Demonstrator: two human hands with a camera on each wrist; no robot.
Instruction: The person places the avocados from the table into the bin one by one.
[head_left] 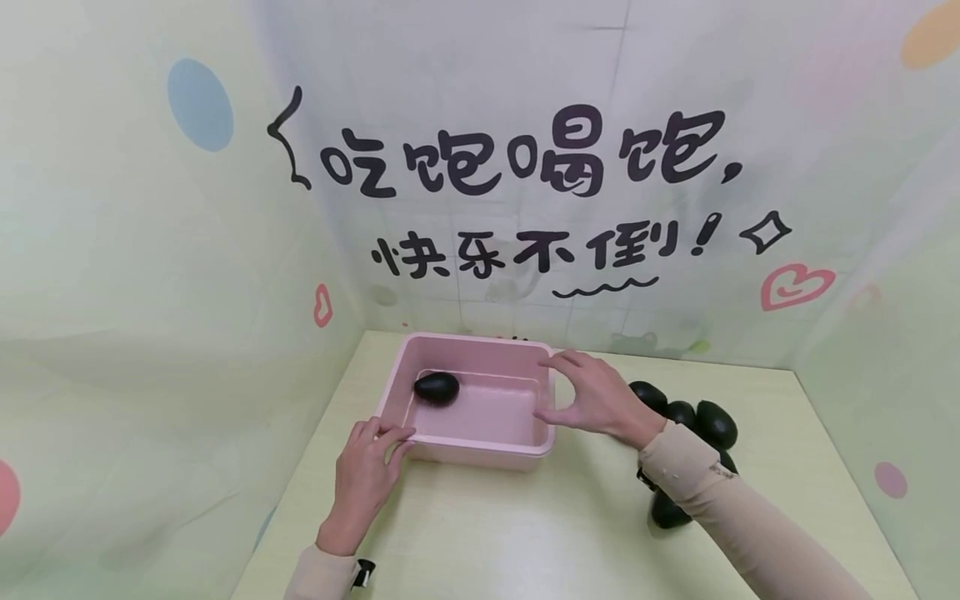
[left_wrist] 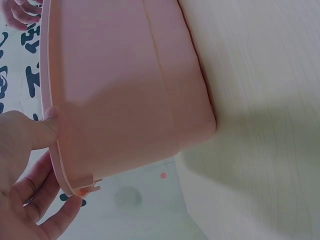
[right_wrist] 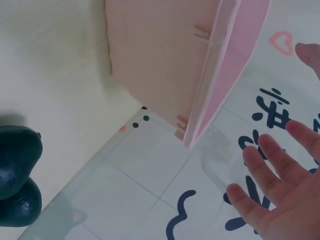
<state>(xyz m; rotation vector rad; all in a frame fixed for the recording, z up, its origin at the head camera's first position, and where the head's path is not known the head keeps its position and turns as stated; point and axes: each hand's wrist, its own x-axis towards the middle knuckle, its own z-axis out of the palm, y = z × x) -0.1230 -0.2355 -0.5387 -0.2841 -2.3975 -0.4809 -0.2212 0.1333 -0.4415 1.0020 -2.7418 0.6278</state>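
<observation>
A pink plastic bin (head_left: 472,457) stands at the back of the table, with one dark avocado (head_left: 437,388) lying at the left of its floor. My left hand (head_left: 366,467) grips the bin's rim at the near left corner. In the left wrist view, the thumb (left_wrist: 47,127) lies against the front side of the rim and the fingers reach round the corner. Over the bin's right end hovers my right hand (head_left: 592,392), thumb and fingers spread wide apart with nothing between them. The right wrist view shows its fingers (right_wrist: 280,175) extended, apart from the bin's side wall (right_wrist: 160,55).
Several more avocados (head_left: 716,425) lie on the table to the right of the bin, some partly hidden by the right forearm. Behind the table (head_left: 487,533) hangs a printed backdrop (head_left: 525,75) with dark lettering, and light sheets close off both sides.
</observation>
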